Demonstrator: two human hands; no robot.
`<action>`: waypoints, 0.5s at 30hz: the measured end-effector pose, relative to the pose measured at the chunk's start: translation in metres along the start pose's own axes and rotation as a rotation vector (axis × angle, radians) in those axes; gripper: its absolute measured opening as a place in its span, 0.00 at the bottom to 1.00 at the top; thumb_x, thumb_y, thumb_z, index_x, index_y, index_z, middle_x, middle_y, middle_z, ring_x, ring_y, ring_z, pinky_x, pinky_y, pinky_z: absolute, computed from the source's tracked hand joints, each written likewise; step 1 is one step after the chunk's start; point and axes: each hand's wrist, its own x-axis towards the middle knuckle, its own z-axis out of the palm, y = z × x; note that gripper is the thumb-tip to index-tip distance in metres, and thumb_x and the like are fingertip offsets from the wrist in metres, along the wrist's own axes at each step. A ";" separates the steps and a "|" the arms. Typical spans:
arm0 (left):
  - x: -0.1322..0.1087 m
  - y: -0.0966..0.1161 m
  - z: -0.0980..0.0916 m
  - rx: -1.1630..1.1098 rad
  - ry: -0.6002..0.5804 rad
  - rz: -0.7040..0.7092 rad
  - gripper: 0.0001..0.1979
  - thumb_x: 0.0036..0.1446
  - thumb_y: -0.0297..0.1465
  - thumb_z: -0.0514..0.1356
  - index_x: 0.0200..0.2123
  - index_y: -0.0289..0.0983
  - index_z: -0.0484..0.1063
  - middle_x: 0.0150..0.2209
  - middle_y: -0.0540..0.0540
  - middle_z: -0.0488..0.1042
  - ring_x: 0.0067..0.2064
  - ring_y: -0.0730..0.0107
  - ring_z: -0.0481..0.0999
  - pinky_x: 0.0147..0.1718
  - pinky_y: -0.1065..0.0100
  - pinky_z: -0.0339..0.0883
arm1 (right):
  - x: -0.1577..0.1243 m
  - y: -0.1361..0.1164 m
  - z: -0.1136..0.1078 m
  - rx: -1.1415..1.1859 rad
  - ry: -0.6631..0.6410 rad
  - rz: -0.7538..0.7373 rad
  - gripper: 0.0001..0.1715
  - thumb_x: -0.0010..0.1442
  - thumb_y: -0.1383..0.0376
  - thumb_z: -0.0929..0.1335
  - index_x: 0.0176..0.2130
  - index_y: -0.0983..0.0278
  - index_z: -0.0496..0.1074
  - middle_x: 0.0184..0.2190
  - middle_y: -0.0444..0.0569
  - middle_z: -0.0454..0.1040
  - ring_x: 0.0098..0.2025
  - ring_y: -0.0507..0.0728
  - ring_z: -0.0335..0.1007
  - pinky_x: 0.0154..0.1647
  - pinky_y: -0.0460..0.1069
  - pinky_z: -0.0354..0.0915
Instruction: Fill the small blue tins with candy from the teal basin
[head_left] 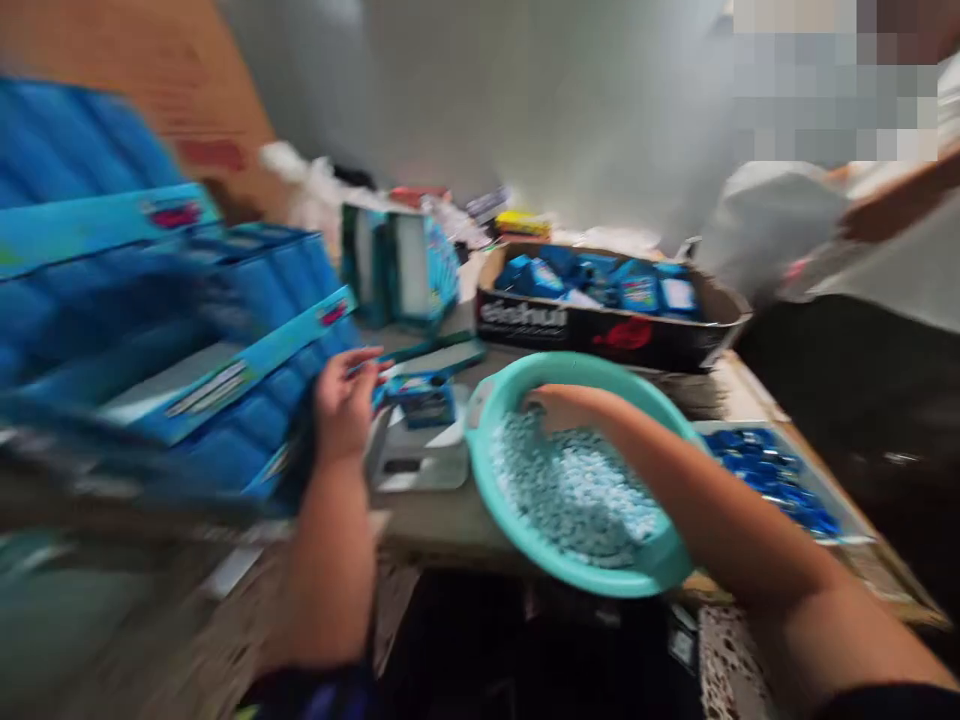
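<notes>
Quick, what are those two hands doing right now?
Left hand: closed, seemingly pinching a blue strip.
Right hand: fingers hidden in turquoise basin; cannot tell.

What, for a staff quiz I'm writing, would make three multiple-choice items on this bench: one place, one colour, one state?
1. Where is the right hand?
A) Inside the basin
B) On the tray
C) Under the bench

2. What colour is the basin?
A) Red
B) Yellow
C) Teal

3. How does the cardboard box stand?
A) Taped shut
B) Open-topped
C) Upside down

Answers:
1. A: it reaches in among the pale blue pieces.
2. C: its rim shows teal.
3. B: blue packets show inside.
</notes>
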 end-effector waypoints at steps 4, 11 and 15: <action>-0.003 -0.014 0.000 0.099 -0.062 0.019 0.24 0.59 0.56 0.64 0.42 0.41 0.74 0.46 0.43 0.83 0.44 0.64 0.84 0.41 0.65 0.78 | 0.009 0.003 0.031 0.040 -0.221 -0.127 0.39 0.49 0.64 0.84 0.59 0.69 0.78 0.58 0.65 0.77 0.54 0.66 0.78 0.53 0.51 0.71; -0.009 -0.016 -0.002 0.156 -0.302 0.064 0.23 0.65 0.56 0.62 0.43 0.42 0.75 0.41 0.45 0.82 0.49 0.63 0.82 0.50 0.61 0.74 | 0.019 0.003 0.041 -0.008 -0.335 -0.075 0.27 0.58 0.66 0.81 0.55 0.66 0.79 0.51 0.59 0.80 0.50 0.64 0.77 0.47 0.52 0.66; -0.010 -0.013 -0.001 0.195 -0.308 0.077 0.22 0.66 0.55 0.61 0.42 0.43 0.75 0.42 0.45 0.80 0.50 0.63 0.80 0.53 0.61 0.73 | 0.020 0.003 0.038 -0.003 -0.338 -0.025 0.27 0.57 0.62 0.82 0.55 0.61 0.80 0.48 0.54 0.81 0.48 0.63 0.77 0.44 0.51 0.65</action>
